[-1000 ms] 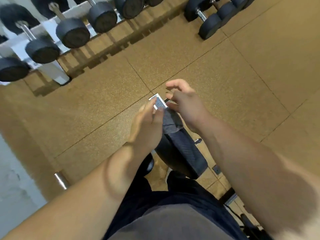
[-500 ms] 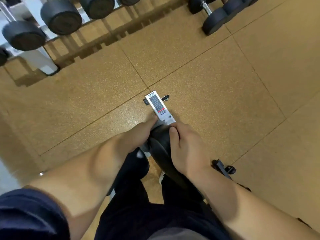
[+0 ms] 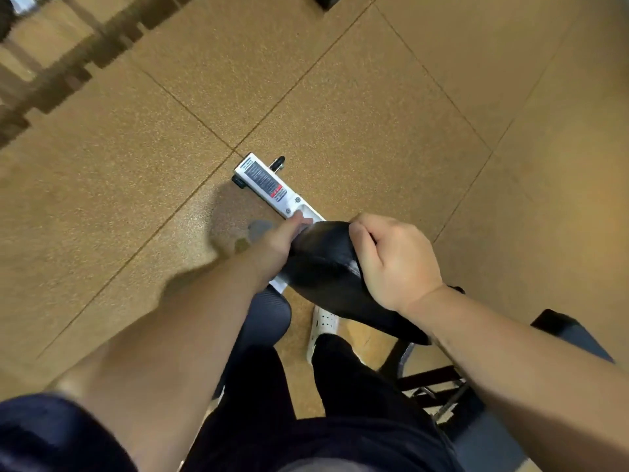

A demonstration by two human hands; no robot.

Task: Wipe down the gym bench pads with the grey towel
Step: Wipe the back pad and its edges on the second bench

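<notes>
The black bench pad (image 3: 326, 264) runs from the middle of the view down toward the right. My right hand (image 3: 391, 257) grips its upper right edge, with the fingers curled over the rim. Against the pad's left side, near the top end, lies my left hand (image 3: 280, 235), blurred by motion. A grey patch that looks like the grey towel (image 3: 259, 229) shows just beyond its knuckles; most of the towel is hidden by the hand.
The bench's white frame bar (image 3: 269, 185) with a label and small wheels lies on the brown rubber floor (image 3: 374, 114) ahead. My dark-trousered legs and a white shoe (image 3: 321, 325) are below the pad. A second dark pad (image 3: 571, 332) and frame struts sit at the right.
The view has tilted down and the dumbbells have left the frame. My left hand has slid along the pad's left side. My right hand keeps its grip on the pad's edge.
</notes>
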